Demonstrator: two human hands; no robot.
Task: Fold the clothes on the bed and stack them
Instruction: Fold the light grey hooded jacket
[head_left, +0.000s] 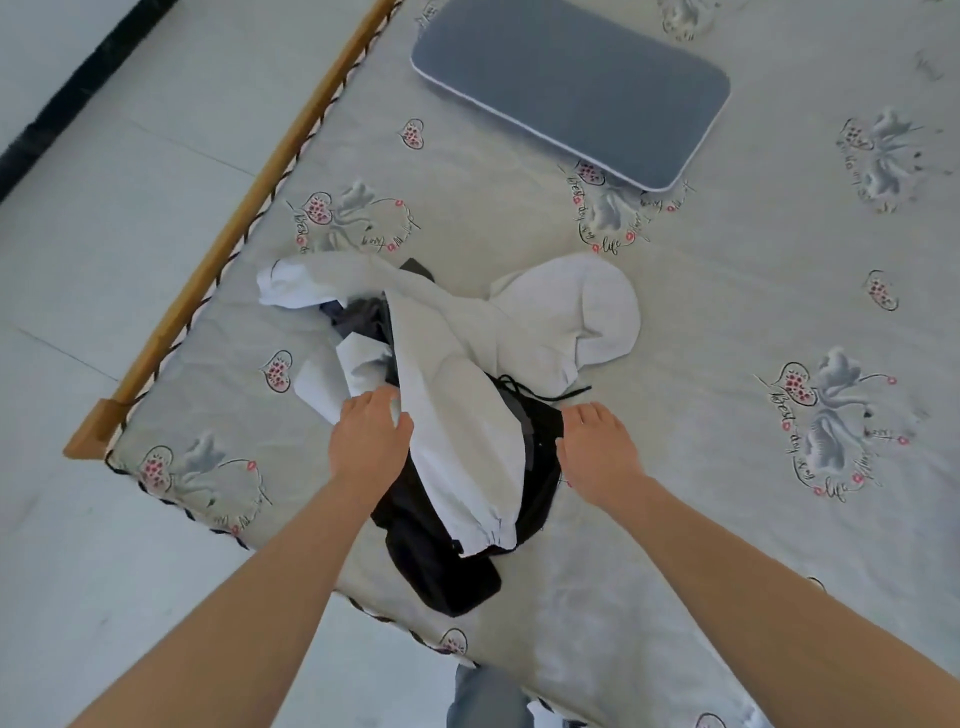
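A heap of unfolded clothes lies near the bed's near left corner. On top sprawls a white hoodie (457, 374), its hood spread to the right and one sleeve trailing toward me. Under it lie a black garment (441, 561) with a drawstring and some grey cloth (358, 317). My left hand (371, 436) grips the hoodie's left edge, fingers curled into the fabric. At the heap's right side, my right hand (597, 447) is on the black garment, and whether it grips or only touches is unclear.
The bed sheet (701, 322) is pale with printed hearts and flowers. A grey rectangular board (571, 83) lies at the far side. The wooden bed frame (249, 208) runs along the left, with tiled floor (104, 260) beyond it.
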